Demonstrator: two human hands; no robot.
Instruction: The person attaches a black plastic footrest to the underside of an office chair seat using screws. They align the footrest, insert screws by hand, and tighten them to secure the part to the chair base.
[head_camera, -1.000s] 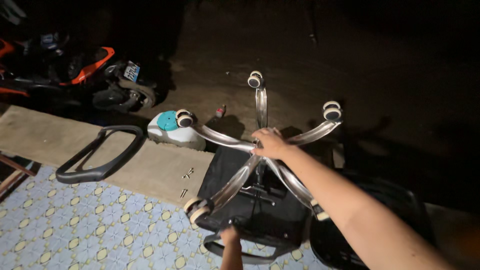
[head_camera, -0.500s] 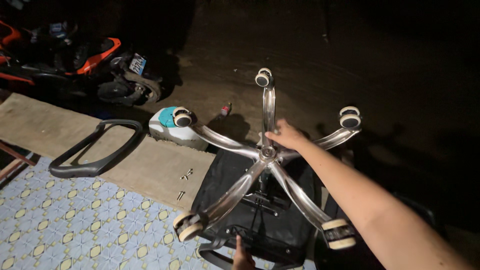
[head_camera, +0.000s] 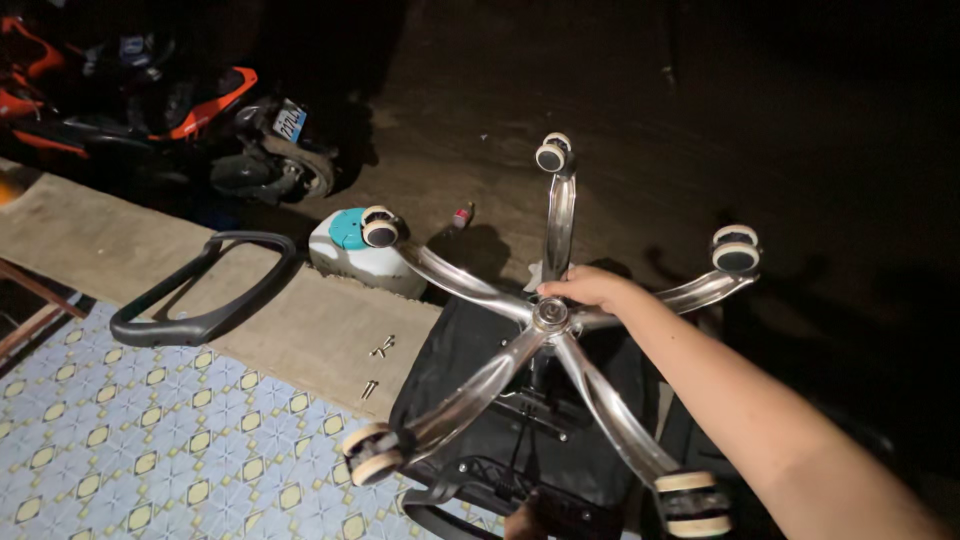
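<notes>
Right hand (head_camera: 590, 288) is up on the hub of the shiny chrome five-legged chair base (head_camera: 548, 316), fingers curled over the centre where the spokes meet, a closed grip on the metal itself. That looks like the sensible place to hold it: at the centre the five legs balance out, so I'd judge one hand is enough to steady the whole star.

The base stands castors-up, spokes fanned out, over the black upside-down chair seat (head_camera: 500, 400) lying on the floor. Turned over like that, the seat's underside mechanism faces up, which seems to be why the base sits above it rather than beneath. The cream-and-black castor wheels (head_camera: 371, 454) ride at the tips of the legs, off the ground, so nothing rolls away.

Down at the bottom edge, a bit of the left hand (head_camera: 522, 520) shows by the seat's rim, apparently bracing it, but it's mostly cut off and I cannot tell whether its grip is closed or loose.

Off to the left, a black loop-shaped plastic armrest (head_camera: 205, 288) lies on the flattened brown cardboard sheet (head_camera: 130, 250), set apart from the seat. A few small silver screws (head_camera: 380, 350) lie on the same cardboard, near the seat's corner. Behind them, a white jug with a teal lid (head_camera: 350, 250) and, in the dark, an orange-and-black motor scooter (head_camera: 200, 130).
</notes>
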